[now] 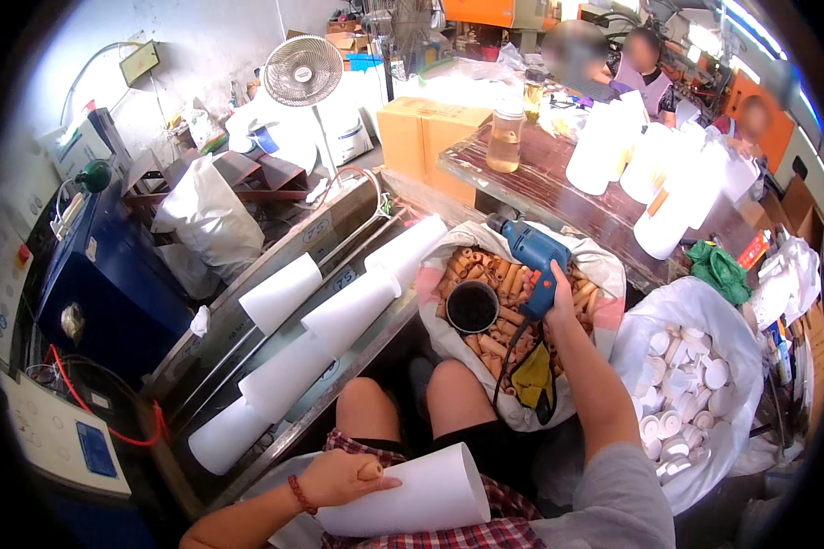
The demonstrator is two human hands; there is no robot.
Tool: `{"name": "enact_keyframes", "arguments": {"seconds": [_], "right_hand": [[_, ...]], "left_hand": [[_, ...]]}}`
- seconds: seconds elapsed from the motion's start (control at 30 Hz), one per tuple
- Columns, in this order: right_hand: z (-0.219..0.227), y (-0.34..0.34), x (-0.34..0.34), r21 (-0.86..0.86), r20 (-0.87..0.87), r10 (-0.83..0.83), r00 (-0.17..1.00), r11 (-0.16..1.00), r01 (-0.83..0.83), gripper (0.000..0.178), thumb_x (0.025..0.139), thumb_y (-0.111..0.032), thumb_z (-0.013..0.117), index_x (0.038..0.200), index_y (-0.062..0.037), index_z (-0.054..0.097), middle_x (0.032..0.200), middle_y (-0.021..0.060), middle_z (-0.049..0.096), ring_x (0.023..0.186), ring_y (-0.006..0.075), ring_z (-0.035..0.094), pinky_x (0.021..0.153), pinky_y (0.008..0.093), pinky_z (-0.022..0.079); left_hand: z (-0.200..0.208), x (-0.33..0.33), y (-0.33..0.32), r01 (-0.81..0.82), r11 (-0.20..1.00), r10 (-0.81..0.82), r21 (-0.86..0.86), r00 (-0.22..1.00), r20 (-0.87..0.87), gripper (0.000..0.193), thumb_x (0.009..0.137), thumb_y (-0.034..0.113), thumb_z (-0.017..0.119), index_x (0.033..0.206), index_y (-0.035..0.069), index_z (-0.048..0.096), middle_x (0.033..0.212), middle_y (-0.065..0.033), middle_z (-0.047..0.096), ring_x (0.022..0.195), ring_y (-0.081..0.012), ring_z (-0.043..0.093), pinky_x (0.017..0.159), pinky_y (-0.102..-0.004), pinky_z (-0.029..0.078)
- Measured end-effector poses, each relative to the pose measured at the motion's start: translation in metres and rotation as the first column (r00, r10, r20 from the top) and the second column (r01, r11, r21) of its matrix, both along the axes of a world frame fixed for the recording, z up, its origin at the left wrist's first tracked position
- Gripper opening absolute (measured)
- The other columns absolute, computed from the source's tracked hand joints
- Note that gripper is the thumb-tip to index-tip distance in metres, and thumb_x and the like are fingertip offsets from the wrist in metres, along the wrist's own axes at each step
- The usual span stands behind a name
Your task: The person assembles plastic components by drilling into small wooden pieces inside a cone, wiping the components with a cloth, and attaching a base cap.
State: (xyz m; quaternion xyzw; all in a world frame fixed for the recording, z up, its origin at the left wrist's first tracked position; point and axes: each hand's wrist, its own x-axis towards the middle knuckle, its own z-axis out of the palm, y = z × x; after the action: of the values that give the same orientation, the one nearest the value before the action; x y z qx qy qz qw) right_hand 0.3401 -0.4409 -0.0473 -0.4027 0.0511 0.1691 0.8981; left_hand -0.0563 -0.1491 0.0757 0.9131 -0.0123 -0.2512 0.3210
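Across the plaid-covered lap (515, 505), 1 white tapered tube (421, 499) is steadied by the left hand (334, 478), in whose curled fingers 1 tan peg (370, 470) is also gripped. Work on this tube is judged to be under way but unfinished. Its long axis is laid roughly left to right, with the wide mouth turned rightward. Beyond, 1 blue power drill (527, 245) is clasped by the fingers of the right hand (562, 295), its chuck pointed leftward above a sack (515, 416) of loose pegs (481, 265). In the trough (325, 225), 5 similar tubes (352, 311) are laid; whether they are finished cannot be told. More white tubes (604, 151) are stood on the bench (471, 163).
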Motion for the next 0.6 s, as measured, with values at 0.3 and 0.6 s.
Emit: {"name": "enact_keyframes", "arguments": {"seconds": [0.3, 0.6], "right_hand": [[0.001, -0.019, 0.006, -0.687, -0.092, 0.15, 0.984, 0.706, -0.171, 0.034, 0.089, -0.032, 0.061, 0.1, -0.0003, 0.059, 0.091, 0.0123, 0.064, 0.074, 0.0206, 0.064, 0.065, 0.031, 0.054], [0.147, 0.094, -0.183, -0.966, 0.207, 0.974, 0.091, 0.218, -0.142, 0.04, 0.086, -0.026, 0.063, 0.12, -0.0051, 0.057, 0.107, 0.0083, 0.065, 0.092, 0.0192, 0.064, 0.077, 0.0295, 0.05]], "left_hand": [[0.004, -0.013, 0.009, -0.169, 0.982, 0.177, -0.088, 0.979, 0.101, 0.035, 0.081, 0.039, 0.071, 0.081, 0.007, 0.059, 0.064, -0.0085, 0.056, 0.058, -0.0227, 0.056, 0.056, -0.0314, 0.044], [-0.035, -0.009, 0.017, -0.153, 0.87, 0.325, -0.47, 0.894, 0.31, 0.072, 0.096, 0.048, 0.043, 0.14, -0.004, 0.018, 0.116, -0.0224, 0.056, 0.112, -0.03, 0.055, 0.099, -0.0339, 0.038]]}}
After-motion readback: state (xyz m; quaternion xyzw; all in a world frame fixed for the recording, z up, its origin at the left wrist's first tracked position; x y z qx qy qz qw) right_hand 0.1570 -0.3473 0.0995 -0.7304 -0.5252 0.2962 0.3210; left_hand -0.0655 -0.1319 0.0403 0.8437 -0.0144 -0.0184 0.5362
